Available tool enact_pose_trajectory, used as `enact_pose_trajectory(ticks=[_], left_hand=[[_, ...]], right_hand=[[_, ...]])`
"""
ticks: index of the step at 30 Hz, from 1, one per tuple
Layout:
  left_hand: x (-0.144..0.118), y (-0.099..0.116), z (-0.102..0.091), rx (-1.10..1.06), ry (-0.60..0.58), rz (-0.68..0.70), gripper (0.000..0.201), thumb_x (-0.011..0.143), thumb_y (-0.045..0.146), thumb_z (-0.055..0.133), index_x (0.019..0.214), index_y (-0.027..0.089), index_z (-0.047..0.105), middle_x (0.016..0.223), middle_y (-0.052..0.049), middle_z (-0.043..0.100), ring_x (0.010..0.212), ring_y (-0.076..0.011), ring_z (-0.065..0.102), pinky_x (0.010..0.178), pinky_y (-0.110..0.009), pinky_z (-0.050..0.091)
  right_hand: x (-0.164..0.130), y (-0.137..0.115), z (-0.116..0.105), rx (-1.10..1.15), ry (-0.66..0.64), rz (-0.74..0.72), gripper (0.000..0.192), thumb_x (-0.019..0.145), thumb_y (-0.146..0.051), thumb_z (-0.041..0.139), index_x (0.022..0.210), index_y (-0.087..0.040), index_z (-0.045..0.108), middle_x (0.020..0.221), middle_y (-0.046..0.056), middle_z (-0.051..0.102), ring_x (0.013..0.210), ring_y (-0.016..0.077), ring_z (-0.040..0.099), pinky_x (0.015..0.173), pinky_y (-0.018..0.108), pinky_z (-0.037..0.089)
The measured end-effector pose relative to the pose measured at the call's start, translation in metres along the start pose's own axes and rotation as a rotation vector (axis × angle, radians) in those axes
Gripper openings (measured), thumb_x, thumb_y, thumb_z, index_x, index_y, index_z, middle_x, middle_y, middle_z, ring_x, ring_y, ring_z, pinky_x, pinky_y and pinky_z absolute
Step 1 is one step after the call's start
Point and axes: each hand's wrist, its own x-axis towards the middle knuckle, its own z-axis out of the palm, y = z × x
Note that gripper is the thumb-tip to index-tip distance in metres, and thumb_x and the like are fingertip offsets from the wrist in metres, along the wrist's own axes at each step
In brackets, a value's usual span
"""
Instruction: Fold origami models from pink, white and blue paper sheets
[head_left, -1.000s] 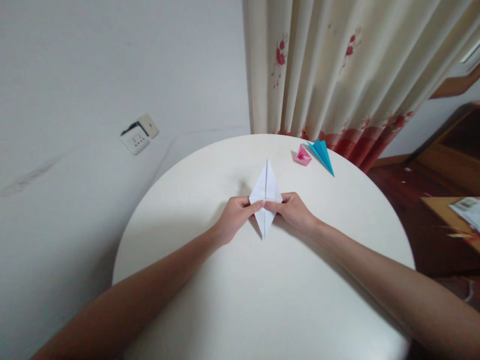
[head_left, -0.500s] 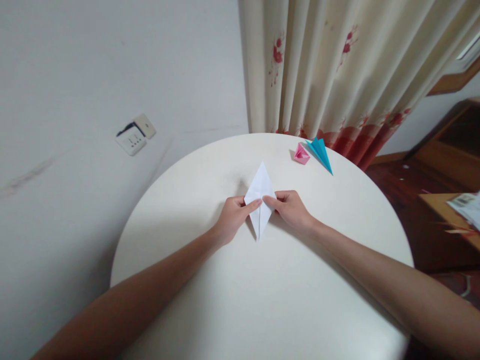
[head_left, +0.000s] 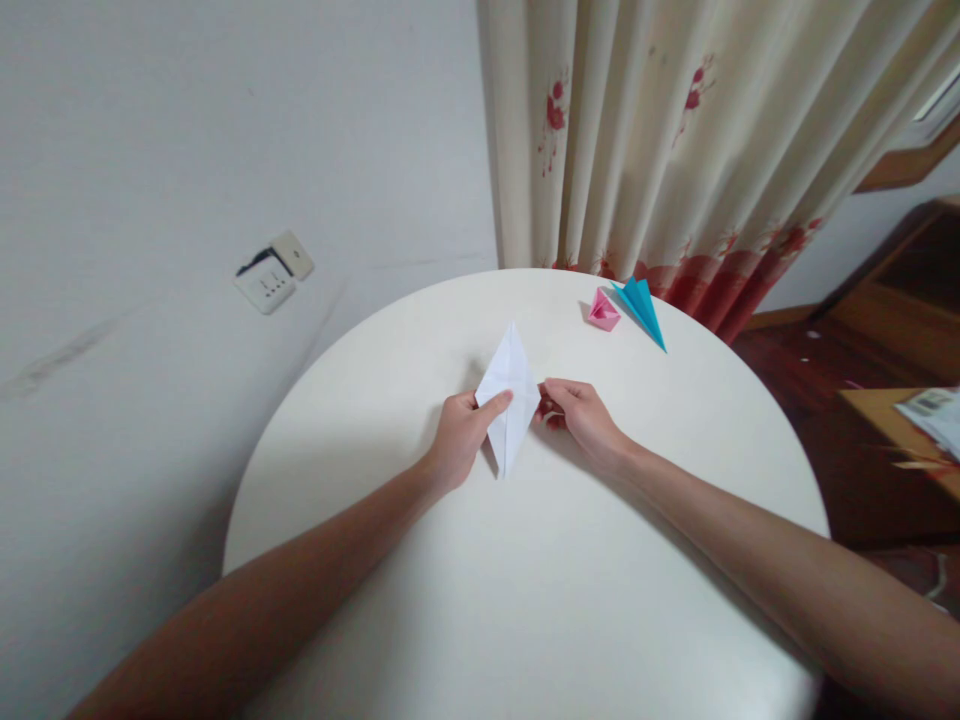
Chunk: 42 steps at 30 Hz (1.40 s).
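Pink fold (head_left: 604, 311), blue fold (head_left: 643, 308), perhaps origami

One head-worn camera looks forward and down — close over the round table (head_left: 525, 600) — toward the curtain (head_left: 675, 130)

Both hands (head_left: 525, 430) pinch a white folded paper (head_left: 508, 395).

1. The folded diamond-shaped paper (head_left: 509, 396) is plain white.
2. The round table top (head_left: 525, 580) is cream-white and unpatterned.
3. The small folded paper piece (head_left: 604, 310) is pink.
4. The pointed folded paper piece (head_left: 642, 306) is turquoise blue.
5. The pleated fabric curtain (head_left: 675, 130) is cream with red blossoms and a red hem.
6. The wall socket plate (head_left: 264, 286) is white.
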Motion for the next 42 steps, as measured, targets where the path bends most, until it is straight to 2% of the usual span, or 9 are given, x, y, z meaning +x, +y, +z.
enact_pose_trajectory(ticks=[3,10,16,21,26,30,33,36,42], left_hand=[[0.0,0.0,0.0,0.008,0.033,0.004,0.041,0.07,0.046,0.08,0.09,0.01,0.075,0.092,-0.014,0.075,0.078,-0.0242,0.07,0.068,-0.031,0.052],[-0.002,0.003,0.003,-0.01,0.011,-0.002,0.037,0.072,0.043,0.079,0.087,0.01,0.076,0.086,-0.012,0.076,0.075,-0.0237,0.07,0.069,-0.031,0.053],[-0.001,0.001,0.002,0.022,0.042,-0.009,0.037,0.07,0.043,0.081,0.084,0.01,0.075,0.083,-0.012,0.075,0.071,-0.0227,0.068,0.065,-0.031,0.051],[-0.002,0.0,0.001,0.04,-0.006,0.001,0.036,0.07,0.043,0.081,0.086,0.011,0.075,0.086,-0.011,0.075,0.073,-0.0226,0.068,0.068,-0.031,0.05],[-0.002,0.0,0.001,0.039,-0.058,0.018,0.036,0.076,0.047,0.076,0.079,0.011,0.075,0.083,-0.011,0.075,0.076,-0.0222,0.068,0.07,-0.03,0.049],[-0.003,0.002,0.001,0.066,-0.081,0.015,0.037,0.073,0.047,0.078,0.083,0.011,0.075,0.084,-0.01,0.075,0.075,-0.0221,0.068,0.069,-0.03,0.05],[-0.003,0.003,0.001,0.088,-0.064,0.015,0.036,0.069,0.043,0.082,0.086,0.012,0.076,0.088,-0.011,0.076,0.077,-0.0229,0.069,0.069,-0.031,0.051],[-0.003,0.002,0.001,0.059,-0.037,0.009,0.036,0.069,0.041,0.082,0.089,0.012,0.076,0.093,-0.011,0.076,0.079,-0.0235,0.069,0.071,-0.032,0.052],[-0.002,0.0,0.0,0.033,-0.038,0.003,0.04,0.069,0.042,0.083,0.092,0.011,0.075,0.094,-0.012,0.075,0.081,-0.0248,0.069,0.074,-0.034,0.053]], right_hand=[[-0.001,0.0,0.001,-0.014,-0.029,-0.004,0.032,0.081,-0.047,0.061,0.074,-0.017,0.066,0.069,0.003,0.062,0.067,0.015,0.055,0.058,0.026,0.036],[0.0,0.005,0.003,-0.05,-0.09,-0.06,0.044,0.08,-0.061,0.062,0.072,-0.017,0.065,0.069,0.003,0.061,0.065,0.0152,0.052,0.059,0.028,0.037],[-0.001,0.005,0.004,-0.115,-0.076,-0.069,0.048,0.075,-0.064,0.066,0.064,-0.017,0.059,0.06,-0.001,0.053,0.057,0.0116,0.042,0.055,0.027,0.031],[-0.002,0.003,0.007,-0.108,-0.052,-0.059,0.05,0.07,-0.064,0.069,0.06,-0.017,0.054,0.056,-0.004,0.042,0.056,0.0098,0.034,0.053,0.026,0.024],[-0.003,0.001,0.009,-0.104,-0.01,-0.074,0.048,0.07,-0.06,0.07,0.059,-0.017,0.052,0.057,-0.004,0.042,0.056,0.0095,0.033,0.053,0.027,0.024],[-0.002,0.003,0.008,-0.145,0.022,-0.119,0.048,0.071,-0.057,0.07,0.055,-0.019,0.047,0.056,-0.005,0.039,0.055,0.0091,0.031,0.052,0.027,0.023],[0.0,0.008,0.006,-0.199,0.028,-0.148,0.049,0.078,-0.058,0.063,0.054,-0.019,0.046,0.054,-0.005,0.037,0.055,0.0097,0.032,0.052,0.027,0.025],[0.002,0.011,0.004,-0.207,0.034,-0.162,0.05,0.086,-0.058,0.052,0.057,-0.018,0.051,0.055,-0.003,0.043,0.055,0.0111,0.037,0.054,0.027,0.029],[0.0,0.005,0.005,-0.152,0.011,-0.171,0.036,0.077,-0.048,0.068,0.062,-0.017,0.057,0.059,-0.003,0.05,0.057,0.011,0.042,0.056,0.026,0.032]])
